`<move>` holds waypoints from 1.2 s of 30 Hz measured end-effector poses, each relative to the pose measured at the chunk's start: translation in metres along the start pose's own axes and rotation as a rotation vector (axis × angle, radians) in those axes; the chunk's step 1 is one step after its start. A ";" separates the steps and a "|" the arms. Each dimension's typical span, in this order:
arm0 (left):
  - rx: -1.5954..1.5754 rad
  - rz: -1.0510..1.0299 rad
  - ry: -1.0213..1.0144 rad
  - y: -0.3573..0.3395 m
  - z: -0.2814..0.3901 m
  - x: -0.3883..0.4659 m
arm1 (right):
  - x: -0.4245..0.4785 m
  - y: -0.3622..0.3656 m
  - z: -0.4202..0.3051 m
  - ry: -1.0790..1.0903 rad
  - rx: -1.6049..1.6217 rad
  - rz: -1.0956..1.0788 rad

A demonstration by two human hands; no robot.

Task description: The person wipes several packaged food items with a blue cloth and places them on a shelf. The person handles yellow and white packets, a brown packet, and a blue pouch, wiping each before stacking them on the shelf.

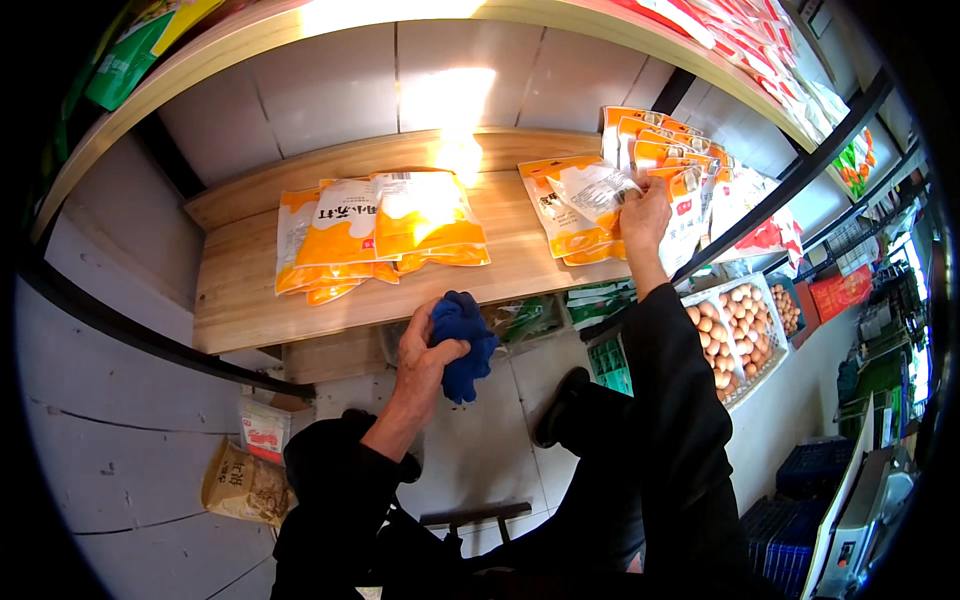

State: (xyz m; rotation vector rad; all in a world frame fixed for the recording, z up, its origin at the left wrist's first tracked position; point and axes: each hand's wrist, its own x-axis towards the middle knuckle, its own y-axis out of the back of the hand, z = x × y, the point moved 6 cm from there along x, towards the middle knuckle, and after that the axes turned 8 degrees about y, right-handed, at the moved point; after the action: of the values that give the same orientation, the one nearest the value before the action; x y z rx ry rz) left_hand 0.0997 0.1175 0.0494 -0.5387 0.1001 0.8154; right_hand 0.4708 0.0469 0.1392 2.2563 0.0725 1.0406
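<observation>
My left hand (pixel 429 346) is closed round a crumpled blue cloth (pixel 463 349), in front of the shelf's front edge. My right hand (pixel 646 214) reaches to the right part of the wooden shelf (pixel 495 225) and touches the orange and white plastic packets there; its fingertips are partly hidden, so its grip cannot be told. Beside it lie a few orange and white packets (pixel 566 206), and behind and to its right several similar packets (pixel 679 150) lean in an overlapping row. On the left part of the shelf is a pile of orange and white packets (pixel 427 214).
An upper shelf (pixel 555 15) with bagged goods runs overhead. Black metal frame bars (pixel 795 176) cross at the right. Crates of eggs (pixel 742 337) stand low at the right. A brown bag (pixel 244 480) and a plastic container (pixel 264 431) are at the lower left.
</observation>
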 end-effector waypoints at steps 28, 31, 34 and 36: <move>-0.025 0.008 -0.044 0.008 0.006 -0.007 | -0.078 -0.026 -0.116 0.855 -0.322 -0.259; -0.115 -0.021 -0.018 0.008 0.016 -0.007 | -0.095 -0.031 -0.141 0.921 -0.049 -0.367; -0.162 -0.004 -0.144 0.031 0.041 -0.011 | -0.117 -0.036 -0.165 0.675 0.226 -0.587; -0.230 0.022 -0.287 0.056 0.069 -0.020 | -0.123 -0.046 -0.163 0.496 0.385 -0.758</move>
State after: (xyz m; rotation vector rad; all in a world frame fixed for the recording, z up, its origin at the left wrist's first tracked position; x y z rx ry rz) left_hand 0.0375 0.1695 0.0908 -0.6311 -0.2546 0.9238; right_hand 0.2824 0.1330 0.1087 1.9273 1.3173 1.1672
